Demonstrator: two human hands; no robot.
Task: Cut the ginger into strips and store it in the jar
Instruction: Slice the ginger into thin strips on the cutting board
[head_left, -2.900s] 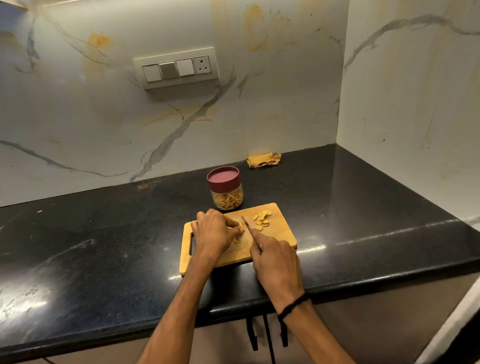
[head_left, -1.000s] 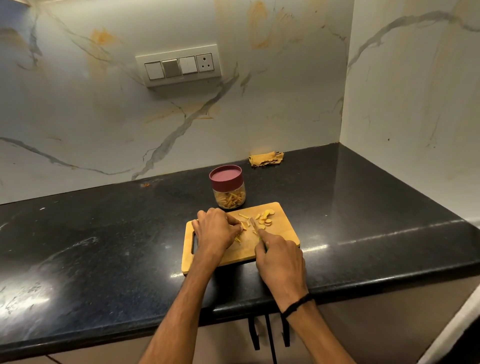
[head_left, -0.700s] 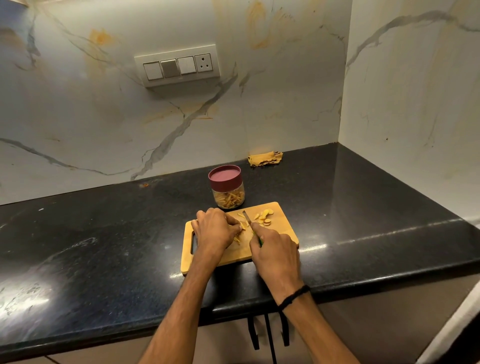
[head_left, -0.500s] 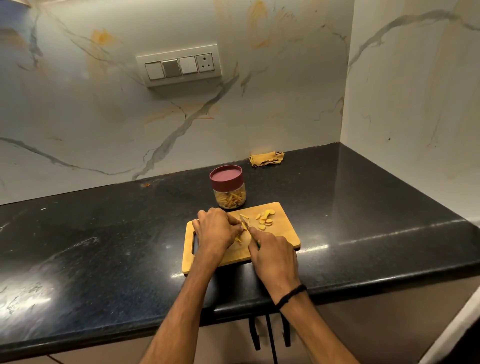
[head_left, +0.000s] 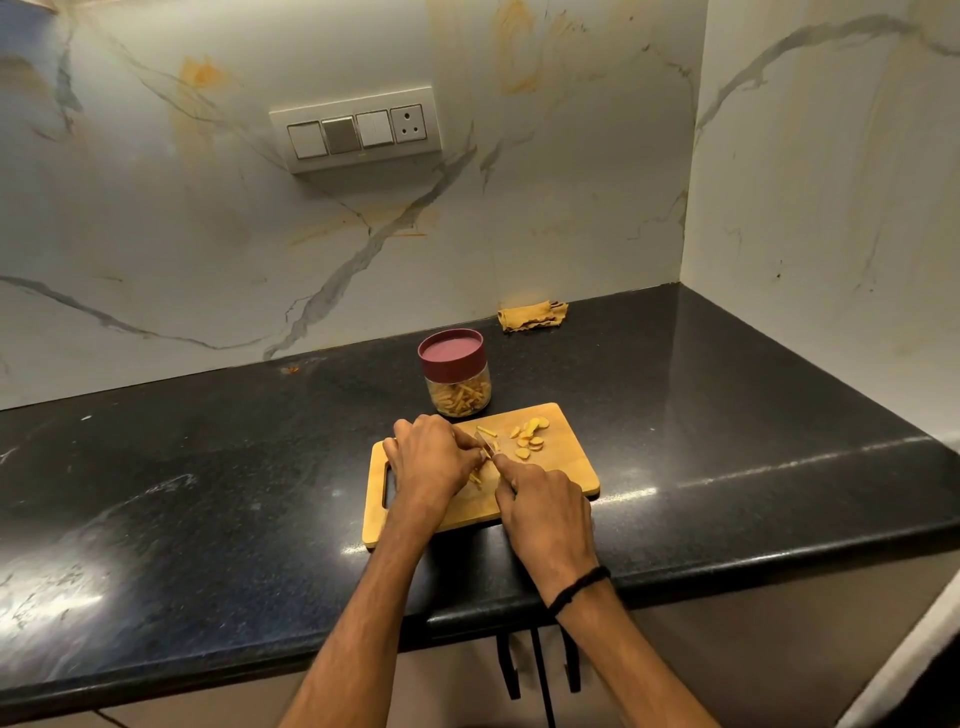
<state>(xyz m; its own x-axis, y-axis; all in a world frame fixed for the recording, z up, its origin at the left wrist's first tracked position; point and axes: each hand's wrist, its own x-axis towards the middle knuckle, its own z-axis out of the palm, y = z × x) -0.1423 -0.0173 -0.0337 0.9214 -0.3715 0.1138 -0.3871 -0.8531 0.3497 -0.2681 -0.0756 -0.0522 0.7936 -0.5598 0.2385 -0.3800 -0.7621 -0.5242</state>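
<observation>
- Fingers (head_left: 511, 467) of the right hand (head_left: 545, 506) wrap the knife (head_left: 485, 446) handle, blade on the cutting board (head_left: 571, 467).
- Fingers (head_left: 460, 440) of the left hand (head_left: 434, 457) curl down, pinning a ginger piece (head_left: 492, 447) beside the blade.
- Loose ginger slices (head_left: 530, 440) lie right of the blade; cut strips (head_left: 475, 478) lie between the hands.
- Lidded jar (head_left: 457, 376), part-filled with strips, stands on the desk (head_left: 208, 493) just behind the board.

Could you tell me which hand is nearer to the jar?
Left. The left hand is on the cutting board just in front of the jar; the right hand, gripping the knife, is farther back and rightward.
</observation>
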